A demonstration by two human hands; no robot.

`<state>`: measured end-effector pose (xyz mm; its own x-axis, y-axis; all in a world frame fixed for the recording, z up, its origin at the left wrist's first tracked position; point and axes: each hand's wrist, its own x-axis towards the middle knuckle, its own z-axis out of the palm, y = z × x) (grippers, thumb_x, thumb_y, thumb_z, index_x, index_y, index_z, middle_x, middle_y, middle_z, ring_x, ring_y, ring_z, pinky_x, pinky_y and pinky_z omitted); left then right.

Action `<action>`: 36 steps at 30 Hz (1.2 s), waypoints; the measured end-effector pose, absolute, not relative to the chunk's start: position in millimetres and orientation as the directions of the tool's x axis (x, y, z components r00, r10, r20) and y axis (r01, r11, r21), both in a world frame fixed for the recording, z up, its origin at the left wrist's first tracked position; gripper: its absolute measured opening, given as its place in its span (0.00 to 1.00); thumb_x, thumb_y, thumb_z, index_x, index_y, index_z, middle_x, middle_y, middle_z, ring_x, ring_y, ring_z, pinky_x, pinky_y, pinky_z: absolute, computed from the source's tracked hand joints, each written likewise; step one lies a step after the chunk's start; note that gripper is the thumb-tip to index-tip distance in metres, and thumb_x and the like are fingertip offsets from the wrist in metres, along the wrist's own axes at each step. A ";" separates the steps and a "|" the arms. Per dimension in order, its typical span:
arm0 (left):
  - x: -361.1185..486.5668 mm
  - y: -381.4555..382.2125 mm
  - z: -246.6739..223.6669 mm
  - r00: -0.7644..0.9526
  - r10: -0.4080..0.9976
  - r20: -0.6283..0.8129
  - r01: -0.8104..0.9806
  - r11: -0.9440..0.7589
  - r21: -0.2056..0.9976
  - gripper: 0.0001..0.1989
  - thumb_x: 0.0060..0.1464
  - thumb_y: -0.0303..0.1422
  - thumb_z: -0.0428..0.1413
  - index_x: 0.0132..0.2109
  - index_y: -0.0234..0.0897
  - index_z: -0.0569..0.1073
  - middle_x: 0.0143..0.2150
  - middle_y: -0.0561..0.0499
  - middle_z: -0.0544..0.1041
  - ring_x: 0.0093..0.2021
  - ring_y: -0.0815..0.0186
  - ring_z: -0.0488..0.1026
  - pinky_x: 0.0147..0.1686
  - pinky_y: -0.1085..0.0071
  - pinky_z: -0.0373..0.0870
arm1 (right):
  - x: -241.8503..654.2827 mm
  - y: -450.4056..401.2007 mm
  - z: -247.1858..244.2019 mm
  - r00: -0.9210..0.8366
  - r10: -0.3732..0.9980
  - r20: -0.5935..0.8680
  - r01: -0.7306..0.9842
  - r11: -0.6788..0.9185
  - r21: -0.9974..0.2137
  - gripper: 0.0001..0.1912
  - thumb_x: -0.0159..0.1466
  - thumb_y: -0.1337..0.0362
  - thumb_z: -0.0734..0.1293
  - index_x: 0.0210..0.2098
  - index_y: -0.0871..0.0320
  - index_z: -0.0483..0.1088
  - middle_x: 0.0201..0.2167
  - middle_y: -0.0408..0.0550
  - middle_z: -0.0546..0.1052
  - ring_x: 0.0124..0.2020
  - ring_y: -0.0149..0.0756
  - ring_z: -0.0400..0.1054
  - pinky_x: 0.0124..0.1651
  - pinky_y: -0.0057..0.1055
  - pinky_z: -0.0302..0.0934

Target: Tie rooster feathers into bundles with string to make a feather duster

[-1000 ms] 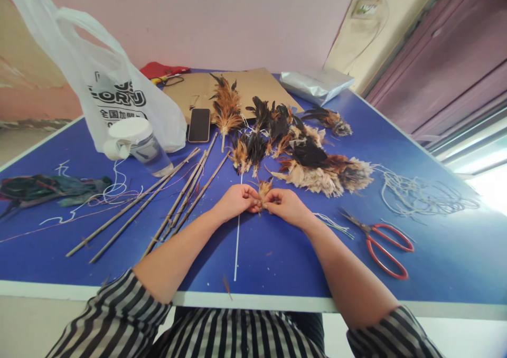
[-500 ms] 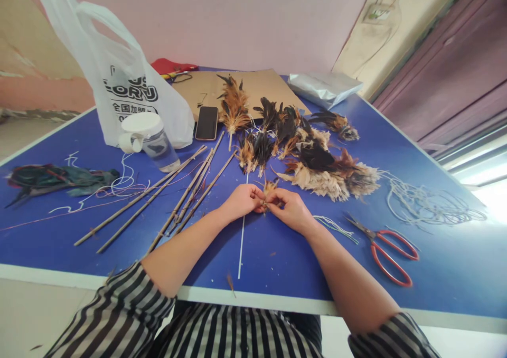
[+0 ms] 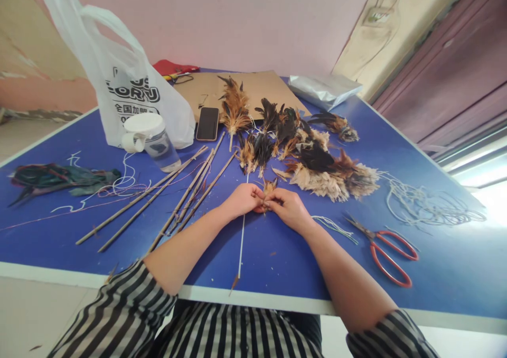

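Observation:
My left hand [image 3: 246, 198] and my right hand [image 3: 291, 208] meet over the middle of the blue table. Both are closed, fingertips pinched together at the base of a small bunch of brown feathers [image 3: 270, 186], whose tips point away from me. The fingers cover its lower end, so any thread there is hidden. Under the left fingers a thin white strip [image 3: 241, 247] runs towards me along the table. Just beyond the hands lie several dark and brown feather bunches [image 3: 262, 149] and a long pale feather string [image 3: 319, 181].
Red-handled scissors [image 3: 390, 255] and tangled pale cord [image 3: 423, 205] lie at right. Several thin sticks [image 3: 196, 184] are at left, beside a lidded cup [image 3: 156, 141] and a white plastic bag [image 3: 134, 83]. A phone [image 3: 207, 124], cardboard [image 3: 190, 91] and a silver packet [image 3: 325, 88] are farther back.
My fingers have shifted slightly around the base of the feather bunch. A small loose feather near the table's front edge has moved and now meets the white strip's near end.

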<state>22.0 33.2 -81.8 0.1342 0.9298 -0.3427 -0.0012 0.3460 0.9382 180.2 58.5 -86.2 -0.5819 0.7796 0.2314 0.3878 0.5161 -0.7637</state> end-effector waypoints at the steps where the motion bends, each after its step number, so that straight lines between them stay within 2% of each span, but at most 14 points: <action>1: 20.6 33.0 -82.9 0.146 0.930 -0.337 -0.004 0.341 0.940 0.06 0.44 0.20 0.57 0.30 0.29 0.67 0.21 0.51 0.74 0.22 0.72 0.72 0.27 0.74 0.72 | 179.7 59.0 -87.0 -0.570 0.795 0.207 0.393 0.486 -0.781 0.05 0.55 0.68 0.63 0.27 0.59 0.71 0.24 0.45 0.73 0.26 0.30 0.66 0.32 0.27 0.59; 6: 15.8 32.2 -89.0 0.211 0.941 -0.263 -0.016 0.273 0.962 0.06 0.46 0.24 0.57 0.32 0.29 0.67 0.23 0.49 0.75 0.22 0.72 0.72 0.26 0.74 0.71 | 177.8 61.4 -90.2 -0.516 0.854 0.070 0.364 0.292 -0.885 0.05 0.56 0.66 0.62 0.27 0.60 0.69 0.21 0.44 0.73 0.23 0.30 0.67 0.29 0.26 0.62; 12: 21.6 32.0 -92.6 0.106 0.963 -0.247 -0.001 0.249 0.969 0.04 0.45 0.21 0.56 0.31 0.29 0.68 0.23 0.49 0.74 0.22 0.72 0.72 0.26 0.74 0.71 | 177.3 64.7 -88.6 -0.465 0.878 -0.114 0.334 0.054 -0.941 0.07 0.55 0.64 0.63 0.29 0.63 0.69 0.18 0.44 0.73 0.19 0.27 0.66 0.25 0.25 0.63; 15: 23.3 32.0 -93.3 0.078 0.966 -0.245 -0.028 0.247 0.969 0.04 0.45 0.19 0.55 0.31 0.28 0.70 0.22 0.50 0.74 0.22 0.72 0.72 0.28 0.73 0.71 | 178.0 66.3 -89.4 -0.455 0.878 -0.150 0.312 0.000 -0.950 0.07 0.56 0.64 0.62 0.29 0.62 0.68 0.18 0.44 0.74 0.19 0.27 0.67 0.24 0.24 0.64; 25: 27.7 31.1 -88.7 0.002 0.957 -0.292 -0.041 0.291 0.956 0.06 0.43 0.21 0.56 0.32 0.28 0.75 0.22 0.49 0.76 0.21 0.72 0.72 0.28 0.74 0.71 | 176.3 62.0 -91.3 -0.425 0.899 -0.105 0.303 0.032 -0.952 0.08 0.55 0.61 0.64 0.29 0.61 0.67 0.18 0.43 0.72 0.20 0.28 0.67 0.23 0.23 0.62; 29: 27.1 32.3 -88.6 0.047 0.957 -0.287 -0.033 0.289 0.957 0.05 0.42 0.23 0.58 0.31 0.28 0.75 0.24 0.48 0.76 0.23 0.72 0.72 0.30 0.74 0.71 | 174.3 61.2 -91.2 -0.440 0.898 0.009 0.311 0.161 -0.936 0.09 0.55 0.60 0.64 0.28 0.60 0.69 0.27 0.46 0.72 0.24 0.29 0.67 0.22 0.23 0.60; 33: 23.3 33.0 -92.2 0.081 0.958 -0.276 -0.008 0.277 0.961 0.05 0.38 0.24 0.61 0.28 0.28 0.75 0.23 0.49 0.76 0.24 0.72 0.72 0.31 0.74 0.71 | 168.7 63.0 -92.6 -0.410 0.898 0.158 0.373 0.323 -0.870 0.07 0.53 0.62 0.66 0.24 0.60 0.71 0.29 0.46 0.70 0.28 0.29 0.64 0.30 0.27 0.61; 36: 20.7 33.3 -93.3 0.106 0.960 -0.259 -0.013 0.262 0.965 0.05 0.39 0.27 0.61 0.27 0.27 0.74 0.23 0.49 0.75 0.23 0.72 0.72 0.30 0.75 0.71 | 166.4 63.4 -91.6 -0.405 0.908 0.105 0.350 0.260 -0.900 0.07 0.53 0.63 0.66 0.25 0.60 0.72 0.25 0.45 0.71 0.25 0.28 0.64 0.29 0.26 0.60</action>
<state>20.7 33.3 -93.3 0.1057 0.9600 -0.2593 -0.0132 0.2621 0.9650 166.4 63.4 -91.6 -0.4048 0.9083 0.1051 0.3503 0.2602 -0.8997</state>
